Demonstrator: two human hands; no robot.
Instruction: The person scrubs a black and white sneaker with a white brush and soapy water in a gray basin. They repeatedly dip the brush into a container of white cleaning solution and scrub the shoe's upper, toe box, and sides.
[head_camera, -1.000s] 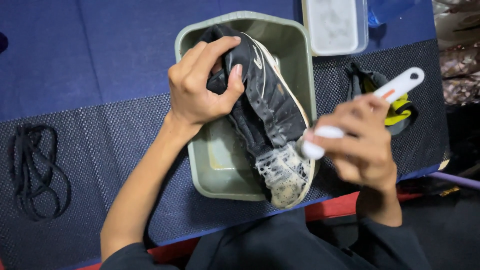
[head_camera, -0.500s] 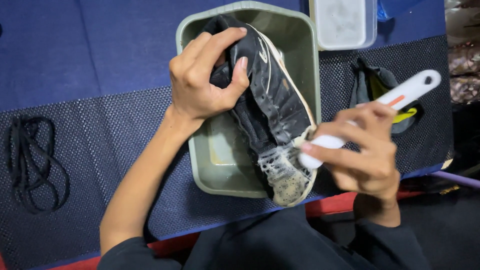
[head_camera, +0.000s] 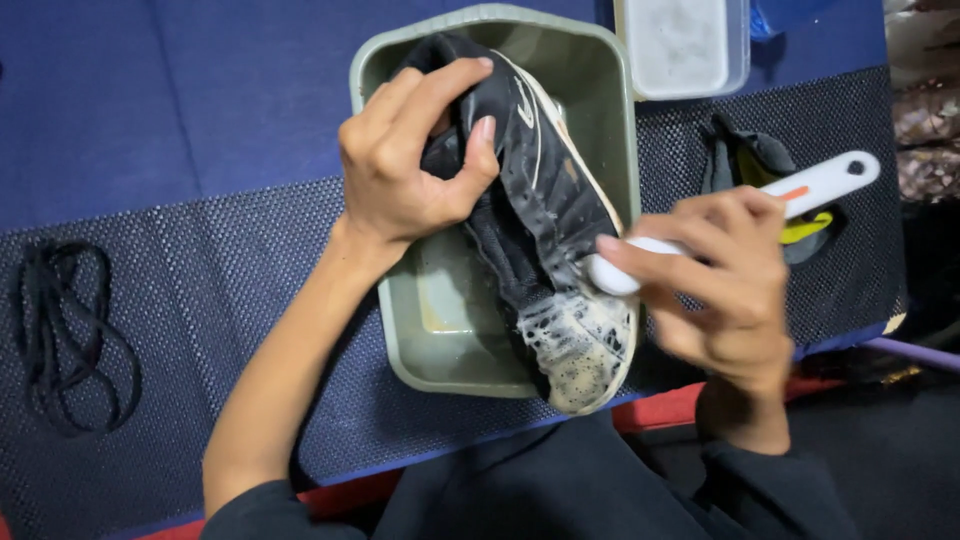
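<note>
Gripping: left hand (head_camera: 405, 170) has its fingers (head_camera: 440, 85) curled tight over the heel and collar of the shoe (head_camera: 535, 215), thumb pressed on the inner side. Shoe is black with a pale sole edge, tilted, heel at 12 o'clock, toe at 6 o'clock. Toe is covered in white foam and hangs over the near rim of the tub (head_camera: 440, 350).

Right hand (head_camera: 725, 280) is closed around the brush (head_camera: 800, 190), white handle, fingers wrapped over its middle. Brush head end touches the shoe's side just above the foamy toe; handle end points to 2 o'clock, with a small orange mark and a hole near the tip.

Tub: grey-green, rectangular, rounded corners, a bit of murky water in the bottom. It sits on a dark mesh mat (head_camera: 220, 290) laid over a blue surface.

At 1 o'clock from the tub, touching or just beside its far corner: clear rectangular container (head_camera: 685, 50) with whitish contents. No label readable.

At 3 o'clock, under the brush handle: black and yellow insole (head_camera: 760, 165) on the mat.

At 9 o'clock, well apart: black laces (head_camera: 65, 335) in a loose tangle on the mat.
</note>
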